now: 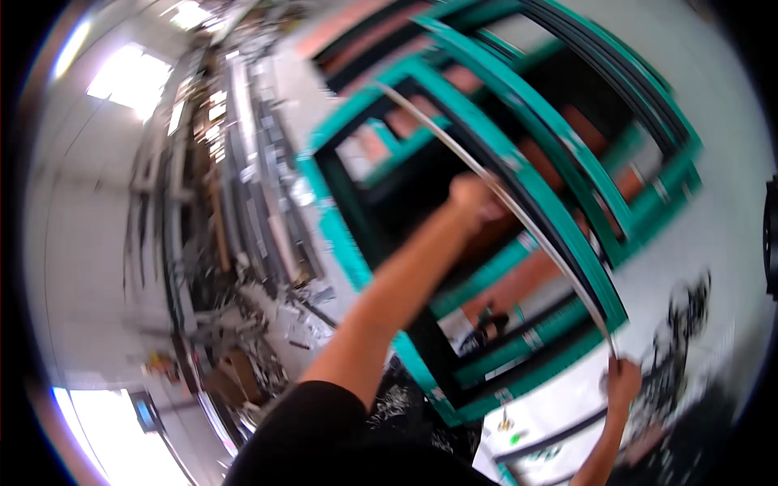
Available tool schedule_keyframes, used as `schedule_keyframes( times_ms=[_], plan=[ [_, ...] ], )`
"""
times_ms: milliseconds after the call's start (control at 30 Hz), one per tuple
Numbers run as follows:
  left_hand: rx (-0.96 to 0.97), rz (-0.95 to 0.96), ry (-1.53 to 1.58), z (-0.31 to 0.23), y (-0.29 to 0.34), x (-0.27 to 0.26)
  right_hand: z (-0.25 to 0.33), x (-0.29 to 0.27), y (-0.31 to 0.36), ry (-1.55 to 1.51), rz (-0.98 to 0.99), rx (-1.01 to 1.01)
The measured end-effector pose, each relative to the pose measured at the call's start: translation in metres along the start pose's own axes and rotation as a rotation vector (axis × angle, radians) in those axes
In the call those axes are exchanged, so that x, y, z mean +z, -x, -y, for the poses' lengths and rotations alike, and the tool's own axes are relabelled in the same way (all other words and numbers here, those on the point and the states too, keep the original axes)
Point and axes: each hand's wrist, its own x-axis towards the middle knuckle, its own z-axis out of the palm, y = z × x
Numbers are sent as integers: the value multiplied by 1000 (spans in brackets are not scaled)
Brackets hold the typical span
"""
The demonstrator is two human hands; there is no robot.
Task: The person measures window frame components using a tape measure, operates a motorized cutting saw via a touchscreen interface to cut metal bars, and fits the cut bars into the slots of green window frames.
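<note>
Head view, tilted and motion-blurred: the left hand, at the end of an outstretched arm in a black sleeve, had its grip closed around a long, thin pale strip partway along its length, while the right hand, low at the right, had its grip closed on the strip's lower end. Between and beyond the two hands the strip ran in a shallow curve, from an upper end near the top corner of a teal-taped window frame down to the right hand, lying along the frame's long edge; whether it touched the frame could not be told. The frame, dark in profile with teal protective film, stood among several like frames stacked behind it against a pale wall. Offcuts and metal scraps littered the floor at the left, beside a rack of long profiles. Bright ceiling lights showed at the upper left.
</note>
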Motion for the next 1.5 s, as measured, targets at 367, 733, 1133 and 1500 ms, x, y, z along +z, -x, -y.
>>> schedule_keyframes(
  times_ms=[367,733,1133,1500],
  plan=[
    [-336,159,496,192,371,-210,354,-60,121,-257,826,-570],
    [384,-644,913,263,655,-604,626,109,462,-355,1469,-883],
    [453,-798,1499,401,750,-701,777,189,648,354,1762,-1170],
    [379,-837,1330,337,766,-968,1029,273,797,170,1939,-653]
  ],
)
